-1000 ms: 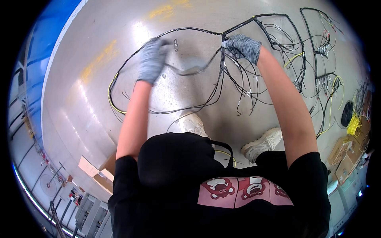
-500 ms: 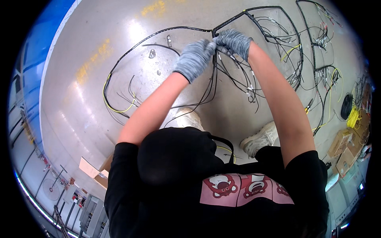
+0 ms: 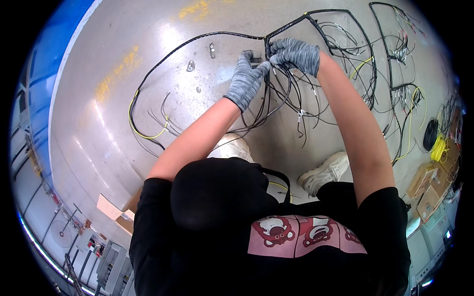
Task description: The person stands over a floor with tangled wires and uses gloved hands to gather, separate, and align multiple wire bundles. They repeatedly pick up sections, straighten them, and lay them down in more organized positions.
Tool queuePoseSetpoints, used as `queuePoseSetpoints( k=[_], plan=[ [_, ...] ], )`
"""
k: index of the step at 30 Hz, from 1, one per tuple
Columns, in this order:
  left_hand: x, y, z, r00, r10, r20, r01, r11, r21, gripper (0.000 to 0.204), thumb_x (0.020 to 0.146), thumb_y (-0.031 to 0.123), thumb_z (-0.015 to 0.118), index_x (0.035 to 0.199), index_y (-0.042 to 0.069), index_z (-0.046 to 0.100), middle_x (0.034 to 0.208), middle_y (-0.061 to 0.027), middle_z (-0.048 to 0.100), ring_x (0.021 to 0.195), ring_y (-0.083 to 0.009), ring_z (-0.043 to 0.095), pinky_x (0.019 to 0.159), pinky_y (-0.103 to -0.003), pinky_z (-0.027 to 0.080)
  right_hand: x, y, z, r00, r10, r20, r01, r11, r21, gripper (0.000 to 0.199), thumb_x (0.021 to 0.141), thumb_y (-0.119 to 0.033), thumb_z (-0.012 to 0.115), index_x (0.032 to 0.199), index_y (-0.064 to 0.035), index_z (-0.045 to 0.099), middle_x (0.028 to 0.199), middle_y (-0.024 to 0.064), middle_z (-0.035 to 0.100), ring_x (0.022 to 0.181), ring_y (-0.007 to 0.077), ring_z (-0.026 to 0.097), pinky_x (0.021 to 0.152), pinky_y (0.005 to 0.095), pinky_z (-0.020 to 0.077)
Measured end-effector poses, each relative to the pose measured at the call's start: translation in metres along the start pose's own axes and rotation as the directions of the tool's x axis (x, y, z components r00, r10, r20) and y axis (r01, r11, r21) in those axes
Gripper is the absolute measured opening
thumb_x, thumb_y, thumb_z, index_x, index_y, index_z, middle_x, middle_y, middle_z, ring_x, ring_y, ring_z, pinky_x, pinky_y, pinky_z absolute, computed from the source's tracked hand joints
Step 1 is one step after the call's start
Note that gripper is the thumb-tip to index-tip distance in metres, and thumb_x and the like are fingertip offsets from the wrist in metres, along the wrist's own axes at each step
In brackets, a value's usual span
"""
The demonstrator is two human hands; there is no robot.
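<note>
Fingers, left hand (image 3: 243,81), grey glove: thumb and forefinger apart, thumb tip at the wire bundle (image 3: 267,91); whether a strand is gripped, cannot tell. Fingers, right hand (image 3: 298,55), matching glove: bent close together against the same bundle, just below the junction (image 3: 267,40); whether clamped, cannot tell.

Head view, sole view. Item: black wire harness (image 3: 217,33), on the floor (image 3: 197,118) ahead of the person, the junction just beyond the hands.

Condition, as judged: left run, upper-right run and right side branch look wrapped; the bundle at the hands fans into loose, unwrapped wires, some with white tags. That portion appears unfinished.

Orientation: long axis crosswise, left to right. Left run curves back toward the person, ending in yellow-green wire (image 3: 130,116); right run slants up and away, then bends back. Bundle points from junction toward the person.

Adjacent: second harness (image 3: 389,64), far right; yellow coil (image 3: 439,150); black coil (image 3: 431,135).
</note>
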State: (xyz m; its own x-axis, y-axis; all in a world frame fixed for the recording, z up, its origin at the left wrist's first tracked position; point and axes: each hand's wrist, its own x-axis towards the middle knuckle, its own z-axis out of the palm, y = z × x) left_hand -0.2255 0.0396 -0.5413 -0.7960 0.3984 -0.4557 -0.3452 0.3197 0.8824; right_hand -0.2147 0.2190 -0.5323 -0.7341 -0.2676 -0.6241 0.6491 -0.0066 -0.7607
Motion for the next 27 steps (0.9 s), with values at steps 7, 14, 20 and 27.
queuePoseSetpoints(
  k=[7, 14, 20, 27],
  plan=[
    [0.000, 0.002, 0.002, 0.977, -0.053, 0.207, 0.123, 0.931, -0.344, 0.020, 0.086, 0.001, 0.052, 0.104, 0.000, 0.044, 0.080, -0.0075, 0.057, 0.065, -0.0144, 0.058, 0.060, -0.025, 0.051, 0.006, -0.004, 0.003, 0.982, -0.188, -0.023, 0.158, 0.881, -0.447, 0.019, 0.075, -0.013, 0.065, 0.090, -0.0028, 0.059, 0.075, 0.0011, 0.058, 0.070, 0.0108, 0.052, 0.063, 0.0248, 0.0444],
    [-0.009, 0.008, 0.000, 0.953, -0.142, 0.266, 0.264, 0.820, -0.508, 0.019, 0.092, 0.005, 0.040, 0.109, -0.003, 0.044, 0.086, -0.0129, 0.059, 0.069, -0.0171, 0.060, 0.062, -0.029, 0.054, 0.003, 0.005, 0.005, 0.956, -0.269, -0.116, 0.148, 0.785, -0.601, 0.021, 0.076, -0.016, 0.063, 0.089, 0.0003, 0.059, 0.076, 0.0097, 0.062, 0.069, 0.0185, 0.056, 0.067, 0.0310, 0.0470],
    [-0.007, 0.010, -0.004, 0.954, -0.110, 0.278, 0.227, 0.871, -0.435, 0.021, 0.089, 0.003, 0.046, 0.109, -0.001, 0.045, 0.089, -0.0117, 0.060, 0.074, -0.0185, 0.062, 0.066, -0.028, 0.054, 0.003, 0.000, 0.003, 0.978, -0.181, -0.103, 0.103, 0.852, -0.514, 0.024, 0.075, -0.017, 0.064, 0.091, 0.0013, 0.062, 0.075, 0.0077, 0.062, 0.067, 0.0148, 0.055, 0.064, 0.0288, 0.0465],
    [0.011, -0.006, -0.016, 0.943, -0.051, 0.328, 0.113, 0.978, -0.173, 0.022, 0.085, 0.005, 0.054, 0.105, 0.002, 0.047, 0.088, -0.0072, 0.059, 0.077, -0.0140, 0.059, 0.067, -0.026, 0.051, 0.003, 0.006, 0.003, 0.993, -0.107, -0.041, 0.082, 0.917, -0.391, 0.024, 0.076, -0.016, 0.065, 0.093, 0.0003, 0.063, 0.072, 0.0018, 0.060, 0.061, 0.0102, 0.052, 0.057, 0.0249, 0.0447]
  ],
)
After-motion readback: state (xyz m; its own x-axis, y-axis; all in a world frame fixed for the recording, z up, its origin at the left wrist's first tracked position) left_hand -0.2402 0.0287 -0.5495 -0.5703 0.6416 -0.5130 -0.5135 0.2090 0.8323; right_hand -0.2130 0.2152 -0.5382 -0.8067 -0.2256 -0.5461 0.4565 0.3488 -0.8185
